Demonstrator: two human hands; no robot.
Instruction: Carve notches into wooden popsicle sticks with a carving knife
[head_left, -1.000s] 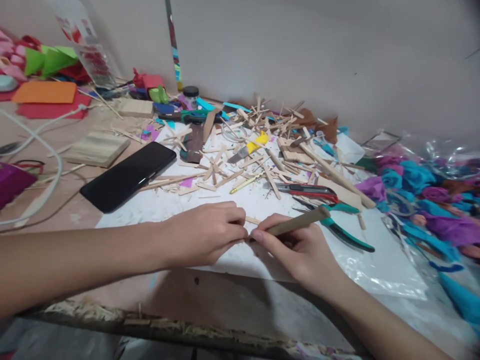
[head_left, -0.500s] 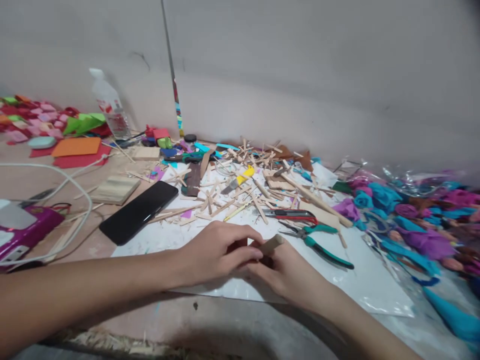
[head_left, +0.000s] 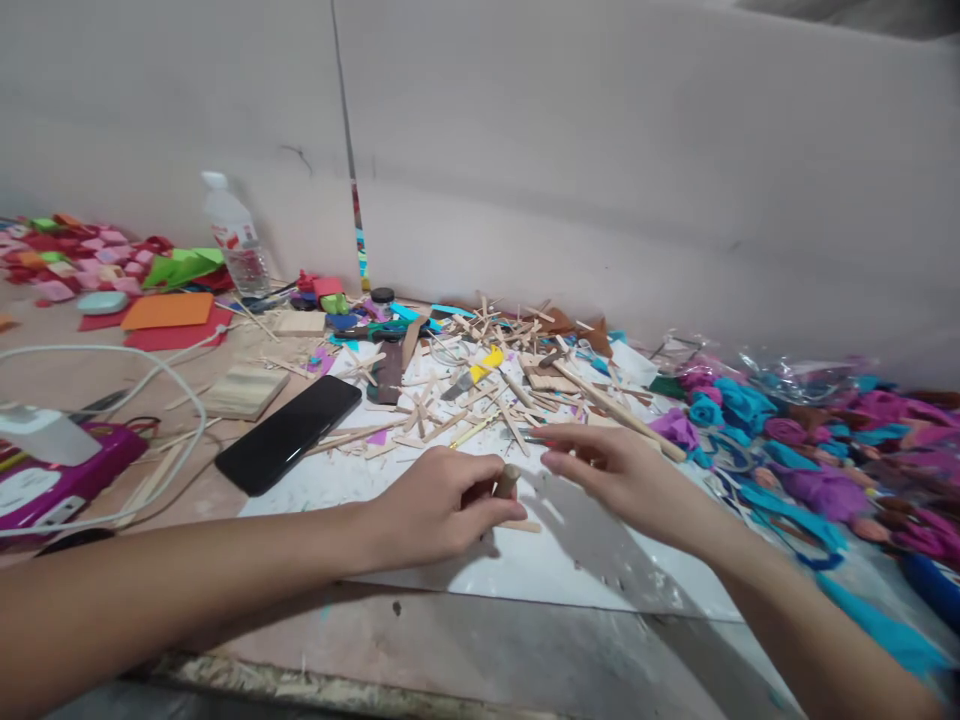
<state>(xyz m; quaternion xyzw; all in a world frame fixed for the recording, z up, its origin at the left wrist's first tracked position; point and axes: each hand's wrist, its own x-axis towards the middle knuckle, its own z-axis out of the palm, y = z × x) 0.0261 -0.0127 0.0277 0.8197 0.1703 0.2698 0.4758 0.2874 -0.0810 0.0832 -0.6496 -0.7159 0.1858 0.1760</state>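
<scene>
My left hand (head_left: 442,510) is closed around a short wooden dowel (head_left: 507,481), whose end sticks up between thumb and forefinger. A flat wooden strip (head_left: 523,525) shows just past the thumb; whether it is also in the grip I cannot tell. My right hand (head_left: 619,475) reaches over the white sheet, palm down, with thumb and fingers apart. Under its fingertips lies the utility knife, of which only the grey blade (head_left: 517,435) shows. The green-handled pliers are hidden behind this hand.
Wood scraps and sticks cover the back of the white sheet (head_left: 300,505), with a yellow-handled blade (head_left: 474,373) among them. A black phone (head_left: 289,435) lies left, near a purple power strip (head_left: 82,480) with a white cable. Colourful felt-like pieces (head_left: 840,490) fill the right side.
My right hand has left the dowel and moved right and forward, over the utility knife and pliers. The left hand keeps the dowel. The view has shifted slightly.
</scene>
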